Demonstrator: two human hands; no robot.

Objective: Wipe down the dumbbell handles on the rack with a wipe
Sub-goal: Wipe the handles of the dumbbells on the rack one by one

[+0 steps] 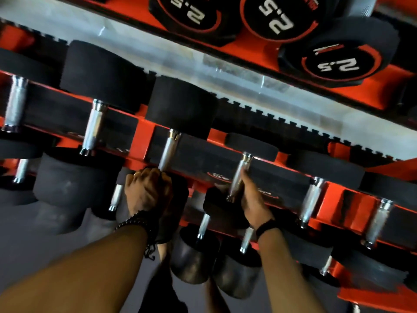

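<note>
An orange rack [142, 141] holds rows of black dumbbells with chrome handles. My left hand [146, 190] grips the near end of one chrome handle [168, 152] on the middle shelf, with a dark cloth [180, 195] bunched under the fingers and hanging down. My right hand [252, 195] is wrapped around the neighbouring handle [240, 175] to the right, near its lower end. The thumb lies along the bar.
Further chrome handles [93, 127] [312, 199] sit on either side on the same shelf. Black heads marked 2.5 [279, 19] lie on the top shelf. A lower shelf holds round-headed dumbbells [194, 256] below my wrists. Grey floor [33, 233] shows at the left.
</note>
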